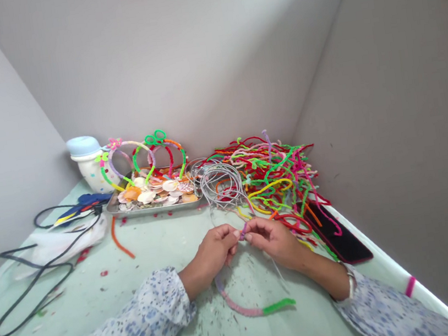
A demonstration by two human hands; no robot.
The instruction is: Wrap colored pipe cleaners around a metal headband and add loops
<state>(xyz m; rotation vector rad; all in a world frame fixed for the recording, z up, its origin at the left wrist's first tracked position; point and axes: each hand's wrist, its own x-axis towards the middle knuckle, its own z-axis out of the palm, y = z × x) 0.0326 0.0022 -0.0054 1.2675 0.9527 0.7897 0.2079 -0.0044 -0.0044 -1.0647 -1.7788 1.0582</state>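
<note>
Over the middle of the table, my left hand (217, 248) and my right hand (273, 240) meet fingertip to fingertip. Both pinch a short purple pipe cleaner (243, 231), which looks bent or twisted between them. From beneath my left hand a curved band wrapped in fuzzy pipe cleaner (244, 311) reaches toward me, lilac, then pink, with a green end. Its upper part is hidden by my left hand. A thin grey wire end (279, 272) hangs below my right hand.
A metal tray (155, 209) of shells holds several wrapped headbands (177, 147). Beside it lie a wire coil (221, 185), a heap of pipe cleaners (269, 167) and a dark flat object (344, 234). At left are a white jar (93, 169), a blue glue gun (87, 201) and a black cord (19, 309).
</note>
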